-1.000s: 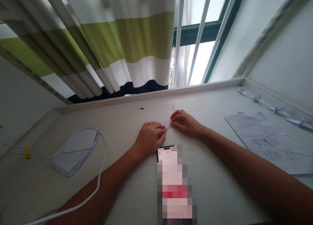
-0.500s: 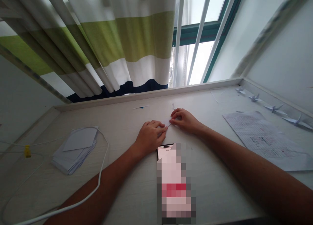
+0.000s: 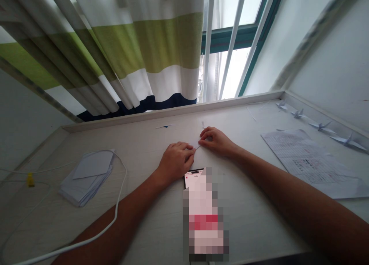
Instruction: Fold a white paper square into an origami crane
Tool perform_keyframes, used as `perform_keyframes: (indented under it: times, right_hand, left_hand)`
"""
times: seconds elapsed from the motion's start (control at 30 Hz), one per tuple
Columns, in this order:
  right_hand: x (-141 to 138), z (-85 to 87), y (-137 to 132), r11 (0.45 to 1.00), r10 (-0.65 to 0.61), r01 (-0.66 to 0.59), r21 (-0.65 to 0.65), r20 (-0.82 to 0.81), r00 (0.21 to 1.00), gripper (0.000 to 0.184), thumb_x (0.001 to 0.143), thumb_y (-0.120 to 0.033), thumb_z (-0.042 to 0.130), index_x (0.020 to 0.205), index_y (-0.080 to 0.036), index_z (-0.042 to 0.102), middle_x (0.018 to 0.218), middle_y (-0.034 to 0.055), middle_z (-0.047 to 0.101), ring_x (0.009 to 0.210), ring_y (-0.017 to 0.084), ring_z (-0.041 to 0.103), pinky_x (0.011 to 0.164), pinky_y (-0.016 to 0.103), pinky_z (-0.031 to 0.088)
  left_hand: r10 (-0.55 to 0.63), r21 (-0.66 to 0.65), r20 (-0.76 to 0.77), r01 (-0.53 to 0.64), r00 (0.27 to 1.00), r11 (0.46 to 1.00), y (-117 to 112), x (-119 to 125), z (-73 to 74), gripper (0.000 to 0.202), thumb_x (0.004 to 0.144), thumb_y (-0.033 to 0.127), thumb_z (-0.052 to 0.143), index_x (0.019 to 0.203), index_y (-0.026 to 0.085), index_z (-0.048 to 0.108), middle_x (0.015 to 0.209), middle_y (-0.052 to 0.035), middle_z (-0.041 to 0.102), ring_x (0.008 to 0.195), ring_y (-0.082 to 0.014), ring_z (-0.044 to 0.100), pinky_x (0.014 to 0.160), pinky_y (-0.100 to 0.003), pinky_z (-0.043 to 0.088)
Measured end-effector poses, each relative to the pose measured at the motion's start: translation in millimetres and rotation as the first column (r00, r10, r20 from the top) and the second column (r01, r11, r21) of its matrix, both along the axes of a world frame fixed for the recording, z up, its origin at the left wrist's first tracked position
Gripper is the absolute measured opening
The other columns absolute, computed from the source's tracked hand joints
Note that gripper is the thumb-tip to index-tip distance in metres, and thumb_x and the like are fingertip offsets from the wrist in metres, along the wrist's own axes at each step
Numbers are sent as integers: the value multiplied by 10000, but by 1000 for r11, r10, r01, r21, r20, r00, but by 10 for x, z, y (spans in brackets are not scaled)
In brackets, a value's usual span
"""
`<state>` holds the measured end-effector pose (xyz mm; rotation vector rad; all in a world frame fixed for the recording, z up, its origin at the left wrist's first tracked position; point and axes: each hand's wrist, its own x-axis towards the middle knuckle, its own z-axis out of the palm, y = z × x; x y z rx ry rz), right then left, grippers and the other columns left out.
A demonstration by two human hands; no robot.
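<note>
left hand [image 3: 175,162], right hand [image 3: 216,141], pressing mostly hidden white paper [image 3: 196,143]

Near the middle of the frame, the left hand [image 3: 175,161] and right hand [image 3: 216,140] press a small white paper [image 3: 196,143] flat on the table [image 3: 150,142]. A phone [image 3: 201,203] lies just below them, a paper stack [image 3: 88,176] at lower left, folded cranes [image 3: 323,125] at right.

Home room, desk corner: pale wood-grain desk [image 3: 144,149] against white-barred, teal-framed window [image 3: 230,38]; green-white-navy striped fabric curtain [image 3: 150,57]; stack of white paper squares [image 3: 86,176]; row of small folded white paper cranes [image 3: 319,125] along wall.
</note>
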<state>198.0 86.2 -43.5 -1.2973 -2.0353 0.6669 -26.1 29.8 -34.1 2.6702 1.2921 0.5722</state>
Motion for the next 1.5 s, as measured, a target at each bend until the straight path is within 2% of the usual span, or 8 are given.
perform_keyframes:
  times: [0.33, 0.5, 0.7, 0.83, 0.93, 1.1, 1.3, 1.5]
  right_hand:
    - [-29, -10, -16, 998, -19, 19, 55, 2, 1000, 93, 812, -201, 758, 719, -199, 751, 991, 64, 741, 945, 220, 678, 964, 366, 494]
    - [-43, -2, -23, 999, -40, 41, 19, -38, 998, 93, 789, -215, 764, 700, -194, 742, 998, 73, 747, 940, 224, 683, 945, 361, 495]
    - [47, 34, -11, 968, -235, 193, -161, -304, 923, 316, 870, -466, 688, 786, -162, 714, 748, 40, 707, 677, 168, 598, 641, 295, 451]
    - [87, 17, -4, 972, -209, 162, -169, -313, 927, 366, 844, -520, 701, 755, -166, 678, 685, 12, 656, 622, 144, 533, 600, 282, 410]
    - [63, -19, -19, 983, -157, 125, -135, -260, 953, 333, 860, -489, 691, 758, -173, 666, 686, 13, 657, 650, 156, 562, 622, 286, 431]
    - [-1, -47, -28, 997, -68, 62, -36, -196, 978, 202, 842, -375, 742, 902, -183, 760, 921, 60, 740, 770, 183, 648, 749, 325, 507]
    - [-23, -43, 8, 1000, 13, -10, 26, -115, 993, 81, 828, -273, 779, 789, -204, 798, 955, 67, 766, 944, 226, 695, 924, 361, 508]
    - [-46, -59, 19, 999, -12, 15, 43, -53, 999, 54, 812, -230, 795, 761, -212, 798, 952, 53, 775, 955, 228, 691, 942, 363, 494]
  left_hand:
    - [-10, -4, -41, 10, 999, 1000, -4, 9, 15, 376, 992, 279, 541, 1336, 235, 685, 1227, -68, 741, 1126, -248, 658, 974, -439, 518]
    - [-14, -6, -66, 13, 998, 1000, -5, 6, 20, 338, 1004, 288, 529, 1280, 254, 721, 1234, -65, 732, 1136, -254, 647, 955, -445, 526]
    - [-10, -24, -80, 8, 997, 1000, 13, 5, 18, 329, 1005, 287, 532, 1268, 260, 727, 1243, -60, 727, 1147, -252, 644, 962, -455, 526]
    - [-3, -24, -72, 1, 997, 1000, 9, 10, 26, 324, 1000, 285, 539, 1259, 266, 732, 1240, -59, 728, 1143, -252, 646, 959, -451, 526]
    - [-4, -24, -63, 2, 998, 1000, 5, 11, 28, 329, 996, 281, 540, 1264, 266, 731, 1237, -56, 731, 1136, -255, 647, 958, -452, 525]
    - [-12, -19, -69, 11, 998, 1000, 13, 4, 14, 340, 997, 283, 536, 1279, 256, 722, 1231, -63, 731, 1129, -256, 648, 953, -452, 531]
    - [-12, -13, -82, 11, 997, 1000, 14, 5, 14, 344, 998, 289, 533, 1286, 262, 717, 1239, -70, 726, 1134, -254, 648, 957, -445, 536]
    - [-13, -8, -96, 12, 995, 1000, 6, 10, 36, 347, 1007, 293, 515, 1287, 246, 716, 1240, -70, 728, 1133, -254, 648, 956, -446, 539]
